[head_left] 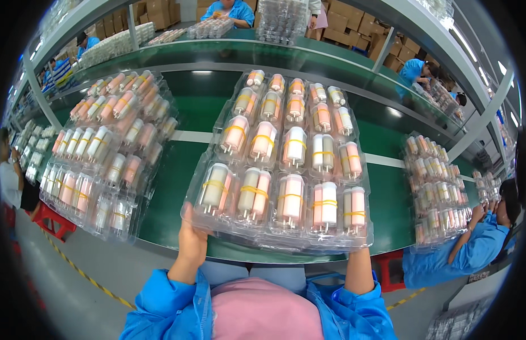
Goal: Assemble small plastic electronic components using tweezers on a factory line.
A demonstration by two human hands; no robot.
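Observation:
A clear plastic tray (277,229) is in front of me, over the green work surface, and other clear trays seem to be layered beneath it. Its pockets hold rows of paired cylinders (255,191) in pink, white and grey, bound with yellow bands, with small metal pins at their lower ends. My left hand (193,241) grips the tray's near left corner, thumb up along its side. At the near right corner my right hand (359,256) holds the tray from below; its fingers are mostly hidden behind the plastic rim.
Stacked trays of similar cylinders stand to the left (95,164) and right (436,192) on the green conveyor (166,209). A metal frame (212,59) crosses beyond. A co-worker in blue (464,249) sits at the right; others work at the far side. Red stools (54,222) stand below.

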